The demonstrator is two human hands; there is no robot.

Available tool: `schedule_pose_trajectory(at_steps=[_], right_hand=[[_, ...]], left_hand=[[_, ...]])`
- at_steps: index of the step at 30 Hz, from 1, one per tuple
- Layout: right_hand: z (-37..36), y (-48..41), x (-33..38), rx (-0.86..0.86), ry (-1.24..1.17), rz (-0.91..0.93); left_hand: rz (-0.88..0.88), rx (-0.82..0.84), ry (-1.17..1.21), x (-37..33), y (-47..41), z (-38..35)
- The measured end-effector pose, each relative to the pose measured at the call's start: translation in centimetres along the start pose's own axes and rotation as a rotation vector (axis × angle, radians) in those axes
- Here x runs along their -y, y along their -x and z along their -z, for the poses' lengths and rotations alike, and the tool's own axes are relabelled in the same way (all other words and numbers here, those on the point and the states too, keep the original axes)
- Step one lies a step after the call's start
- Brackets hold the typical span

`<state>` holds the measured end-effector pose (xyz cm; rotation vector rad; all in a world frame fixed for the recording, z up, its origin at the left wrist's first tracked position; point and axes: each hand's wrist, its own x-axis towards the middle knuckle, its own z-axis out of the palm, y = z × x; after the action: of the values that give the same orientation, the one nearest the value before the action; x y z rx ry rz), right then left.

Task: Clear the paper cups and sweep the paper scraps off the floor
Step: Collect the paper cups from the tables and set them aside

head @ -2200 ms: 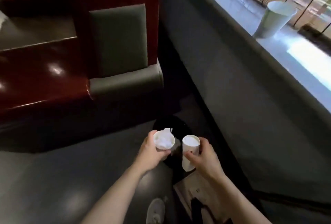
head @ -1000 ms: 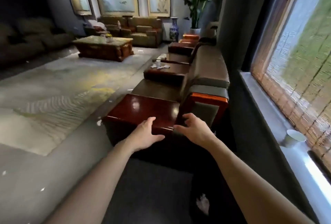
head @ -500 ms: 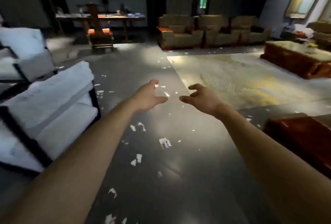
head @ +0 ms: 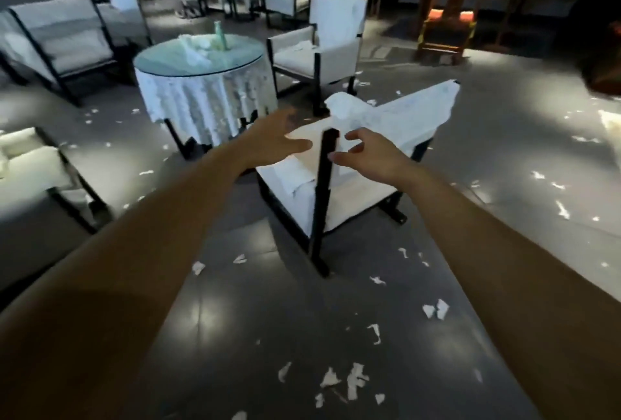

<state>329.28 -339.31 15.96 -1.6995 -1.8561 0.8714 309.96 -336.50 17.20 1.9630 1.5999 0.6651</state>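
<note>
Right at the person's feet, at 6 o'clock, torn paper scraps (head: 339, 382) lie scattered over the dark floor (head: 235, 318), with more strewn out toward 3 o'clock. Both arms reach ahead. The left hand (head: 279, 144) is spread open and the right hand (head: 373, 157) has its fingers loosely bent; neither holds anything. I see no broom, so to my mind the job now is to fetch one. Then sweep from the edges inward into one heap, working round the legs of the white-covered chair (head: 363, 181) at 12 o'clock. Beyond it, at 11 o'clock, the round table (head: 201, 97) carries a green bottle (head: 220, 36) and crumpled white paper (head: 195, 46). What is in the bottle I cannot tell. No paper cups show from here.
</note>
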Motion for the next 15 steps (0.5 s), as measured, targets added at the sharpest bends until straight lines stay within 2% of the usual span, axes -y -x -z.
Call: schedule_pose_trajectory(at_steps=[8, 12, 15], right_hand=[[-9.3, -17.6, 6.8, 0.197, 0.020, 0.157], [-13.0, -28.6, 9.4, 0.244, 0.004, 0.219], [-14.0, -38.5, 11.9, 0.276, 0.007, 0.237]], left_hand=[[0.258, -0.153, -0.002, 14.2, -6.7, 8.8], [0.344, -0.230, -0.025, 21.0, -13.7, 12.9], [0.389, -0.297, 0.068, 24.6, -21.4, 17.1]])
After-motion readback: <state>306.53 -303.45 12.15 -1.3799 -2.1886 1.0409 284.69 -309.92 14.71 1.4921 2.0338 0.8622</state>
